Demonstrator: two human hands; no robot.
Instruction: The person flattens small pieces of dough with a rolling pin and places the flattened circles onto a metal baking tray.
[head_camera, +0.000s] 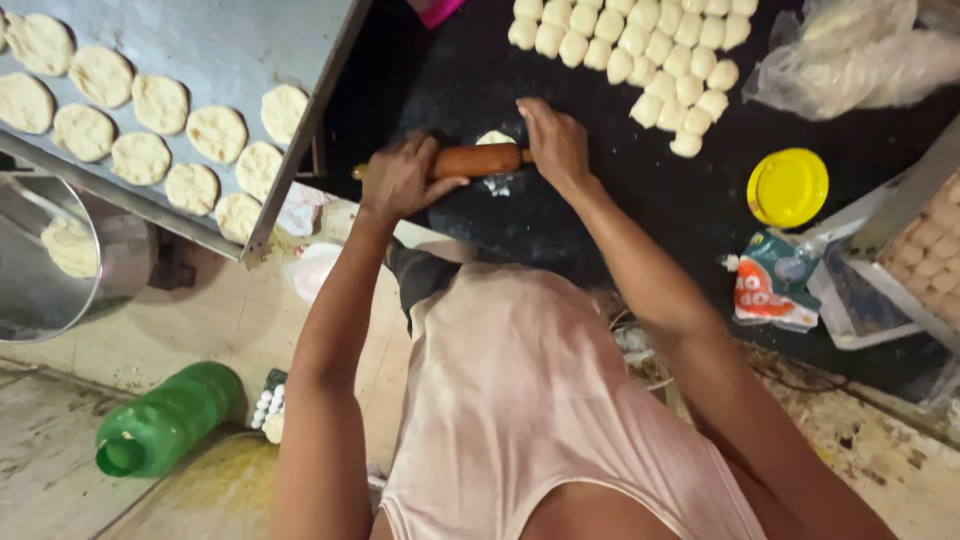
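A wooden rolling pin (478, 160) lies crosswise at upper centre of the frame on a black worktop (600, 215), over a small piece of dough (495, 138) whose pale edge shows just above the pin; white flour (497, 185) dusts the surface just below it. The left hand (403, 177) wraps the pin's left end, fingers curled closed over the wood, a short handle tip projecting to the left. The right hand (553, 140) presses on the pin's right end, palm down and fingers extended rather than wrapped, so that it bears on the pin without enclosing it.

Above and to the right, rows of dough balls (640, 50) sit packed together on the worktop, well apart from the pin. At upper left, a metal tray (240, 45) carries flattened dough discs (140, 157) in rows. Below it, at the left edge, a steel bowl (90, 250) holds a lump of dough.

To the right of the hands lies a yellow lid (787, 186), with a printed packet (768, 285) beneath it and crumpled clear plastic bags (860, 55) at upper right. A green plastic bottle (165, 420) lies on its side at lower left on the floor.
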